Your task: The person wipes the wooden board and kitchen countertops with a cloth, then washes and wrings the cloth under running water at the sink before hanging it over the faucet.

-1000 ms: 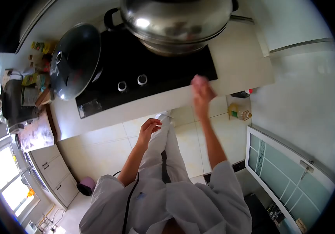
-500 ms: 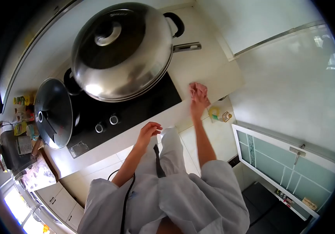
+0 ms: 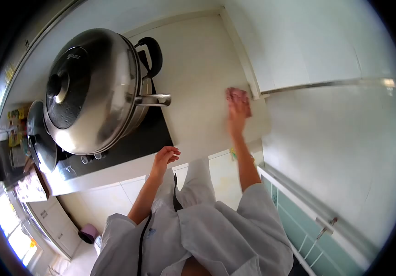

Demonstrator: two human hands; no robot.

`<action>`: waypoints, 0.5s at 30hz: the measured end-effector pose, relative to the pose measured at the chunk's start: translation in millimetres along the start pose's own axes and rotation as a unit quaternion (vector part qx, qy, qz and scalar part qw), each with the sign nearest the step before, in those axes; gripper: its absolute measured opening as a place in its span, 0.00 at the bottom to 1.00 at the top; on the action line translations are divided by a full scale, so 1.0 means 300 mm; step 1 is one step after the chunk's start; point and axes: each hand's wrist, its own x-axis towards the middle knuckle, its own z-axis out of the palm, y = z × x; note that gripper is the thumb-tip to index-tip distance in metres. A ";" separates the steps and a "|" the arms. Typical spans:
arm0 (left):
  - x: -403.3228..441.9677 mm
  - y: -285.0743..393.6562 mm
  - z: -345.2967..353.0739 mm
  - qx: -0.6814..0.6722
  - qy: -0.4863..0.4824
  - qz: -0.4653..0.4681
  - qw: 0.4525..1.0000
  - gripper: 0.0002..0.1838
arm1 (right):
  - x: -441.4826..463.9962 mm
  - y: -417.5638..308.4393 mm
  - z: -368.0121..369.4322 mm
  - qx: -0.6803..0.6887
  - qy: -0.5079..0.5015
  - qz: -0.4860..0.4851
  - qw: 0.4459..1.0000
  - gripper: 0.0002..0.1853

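Upper left, I see a domed, shiny steel pot [image 3: 108, 92]. Just left of centre, the left hand [image 3: 163, 158] hangs open, fingers loosely curled. Right of centre, the blurred right hand [image 3: 237, 118] rests on crumpled pink cloth [image 3: 240, 95] on the smooth counter [image 3: 195, 69]; gripping or pressing, I can't tell.

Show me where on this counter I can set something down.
The widest bare patch is the counter between the covered pot and the right wall; the right hand and a pink cloth occupy the wall side. Crowded: the left, where the pot hides much of the stove, with a dark lid beside it.
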 end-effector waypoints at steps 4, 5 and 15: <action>0.020 -0.010 0.176 -0.043 0.051 0.006 0.998 0.10 | -0.134 -0.332 0.297 0.267 -0.150 -0.094 0.947 0.22; 0.033 -0.005 0.206 -0.050 0.057 0.021 0.997 0.10 | -0.182 -0.371 0.294 0.235 -0.241 -0.212 0.918 0.22; 0.098 0.030 0.278 -0.114 0.141 0.031 0.983 0.11 | 0.387 -0.122 0.249 0.165 -0.074 -0.062 0.982 0.20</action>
